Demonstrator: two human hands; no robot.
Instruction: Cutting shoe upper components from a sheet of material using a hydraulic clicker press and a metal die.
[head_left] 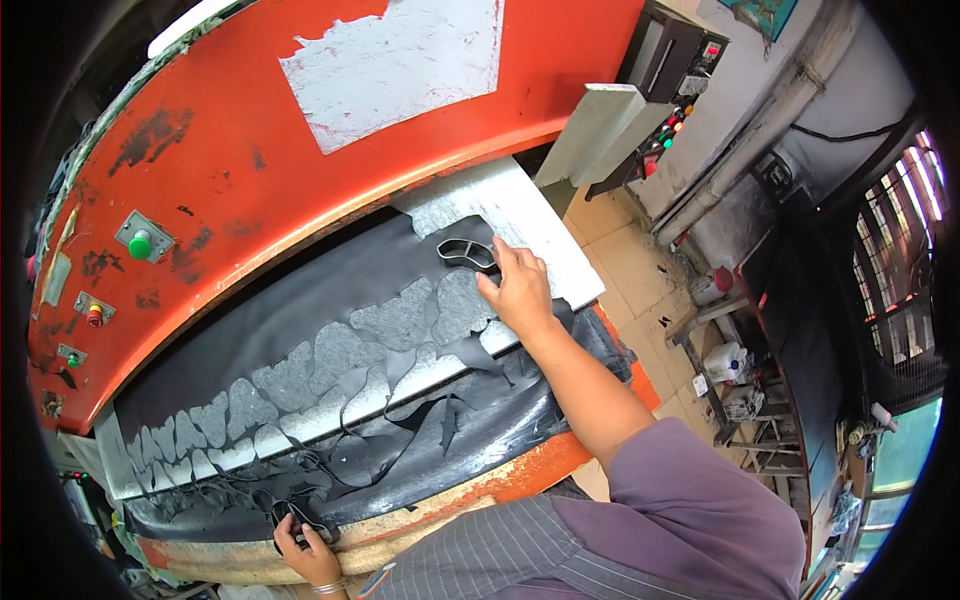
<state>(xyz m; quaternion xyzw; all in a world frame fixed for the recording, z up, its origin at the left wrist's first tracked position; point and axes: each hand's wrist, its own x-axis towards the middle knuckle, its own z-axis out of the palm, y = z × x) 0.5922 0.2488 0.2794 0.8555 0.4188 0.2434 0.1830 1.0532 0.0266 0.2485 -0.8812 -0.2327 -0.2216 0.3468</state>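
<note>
Positioning step: the right hand (pixel 517 290), fingers spread, sets the dark metal cutting die (pixel 467 254) on the black leather sheet (pixel 300 310) under the orange press. The left hand (pixel 305 548) seemingly pinches another die; next needs careful nesting beside cut-outs.

The red press head (pixel 300 150) hangs low over the back of the tabletop (pixel 545 235), leaving you only a narrow gap beneath it. The black sheet (pixel 300 310), full of cutouts, covers most of the surface, its loose scraps (pixel 400 440) trailing over the front edge. The metal cutter (pixel 465 253) stands beside your right hand (pixel 515 290); the white corner beyond is bare.
</note>
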